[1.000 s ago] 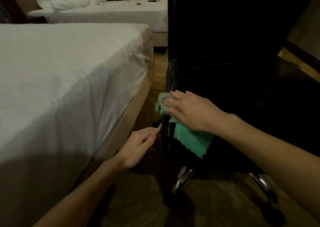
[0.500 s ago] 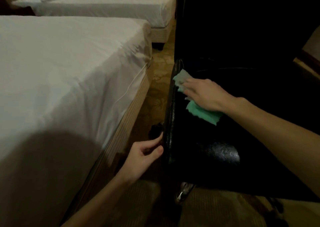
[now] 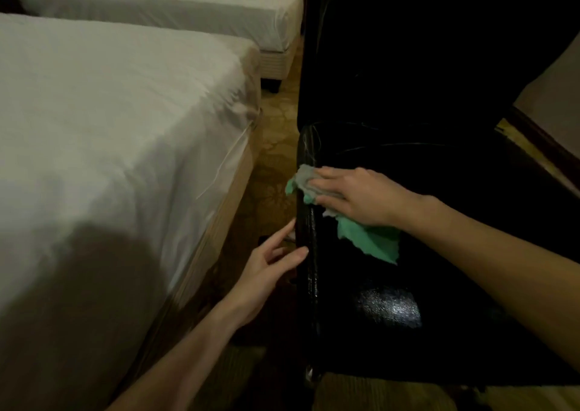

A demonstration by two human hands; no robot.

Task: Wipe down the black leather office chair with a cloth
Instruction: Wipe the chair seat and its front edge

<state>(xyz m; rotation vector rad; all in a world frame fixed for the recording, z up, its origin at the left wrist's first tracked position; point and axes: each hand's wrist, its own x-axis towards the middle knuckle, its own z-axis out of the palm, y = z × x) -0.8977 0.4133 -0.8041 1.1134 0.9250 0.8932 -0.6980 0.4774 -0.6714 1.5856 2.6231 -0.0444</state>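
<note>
1. Green cloth lies on the left edge of the chair seat, pinned under the right hand. Its pale front fold sticks out past the fingertips and over the seat's rim; a jagged green corner trails out beneath the wrist, towards the camera.
2. The right hand presses flat on the cloth, fingers straight and together, palm down; it is not clenched around the cloth but lies spread on top.
3. The left hand holds nothing, fingers loosely extended. Two fingertips reach the outer side of the seat's rim, just below the cloth; whether they touch it I cannot tell.
4. The seat's left rim runs close to the bed, with only a narrow strip of patterned carpet between them. The left forearm comes up through that gap.
5. The seat's black leather spreads out bare to the right of the hand and towards the camera, with a glossy patch near the front.
6. The right forearm crosses the seat from the lower right.
</note>
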